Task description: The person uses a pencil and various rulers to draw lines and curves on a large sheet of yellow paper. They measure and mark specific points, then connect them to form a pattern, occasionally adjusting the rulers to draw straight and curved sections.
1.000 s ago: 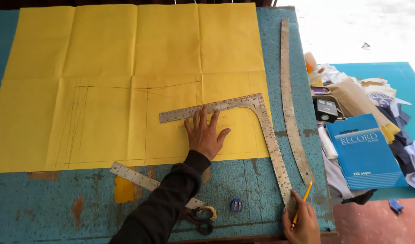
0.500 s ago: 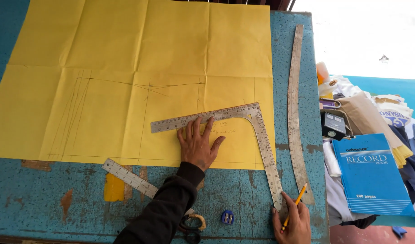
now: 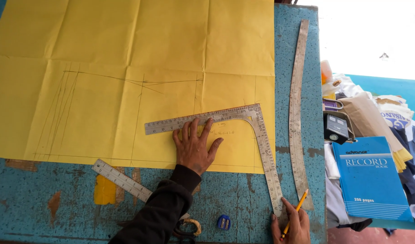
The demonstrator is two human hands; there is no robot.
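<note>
Head view shows the left hand [image 3: 196, 147] spread flat on a metal L-square [image 3: 243, 135] at centre frame over yellow paper [image 3: 126, 54] already partly ruled, while the right hand [image 3: 292, 223] pinches a pencil [image 3: 295, 217] at bottom right, off the sheet.

My worn blue table [image 3: 45, 208] carries the yellow paper [image 3: 126, 68]. A straight ruler [image 3: 121, 180], curved ruler [image 3: 297, 113] and blue sharpener [image 3: 223, 222] lie on it.
</note>
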